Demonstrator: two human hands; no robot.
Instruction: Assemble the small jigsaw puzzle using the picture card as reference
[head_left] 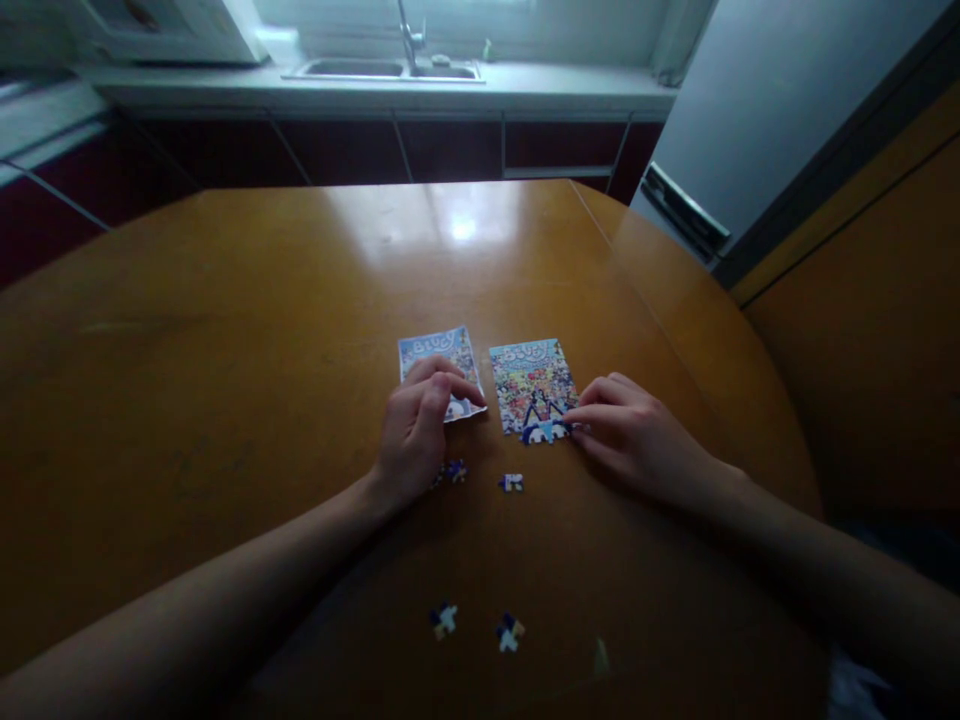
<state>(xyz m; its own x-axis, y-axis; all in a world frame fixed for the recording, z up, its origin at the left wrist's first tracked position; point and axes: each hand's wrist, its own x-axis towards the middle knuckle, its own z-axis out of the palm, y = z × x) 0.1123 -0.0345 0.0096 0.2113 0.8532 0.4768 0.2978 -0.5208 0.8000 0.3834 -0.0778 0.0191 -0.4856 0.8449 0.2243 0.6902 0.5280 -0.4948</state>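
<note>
Two small colourful pictures lie side by side on the round wooden table (225, 330). My left hand (417, 432) rests, fingers curled, on the lower edge of the left picture card (437, 355). My right hand (634, 430) lies at the lower right corner of the partly assembled jigsaw puzzle (532, 385), fingertips pinched on a blue-and-white puzzle piece (546, 430) at its bottom edge. Loose pieces lie nearby: one by my left wrist (456, 471), one between the hands (511, 483), and two nearer to me (444, 620) (509, 633).
Beyond the table runs a kitchen counter with a sink (386, 68) and tap. A grey fridge (757, 110) stands at the right, beside a wooden cabinet wall (877, 300). A white appliance (165, 28) sits at the back left.
</note>
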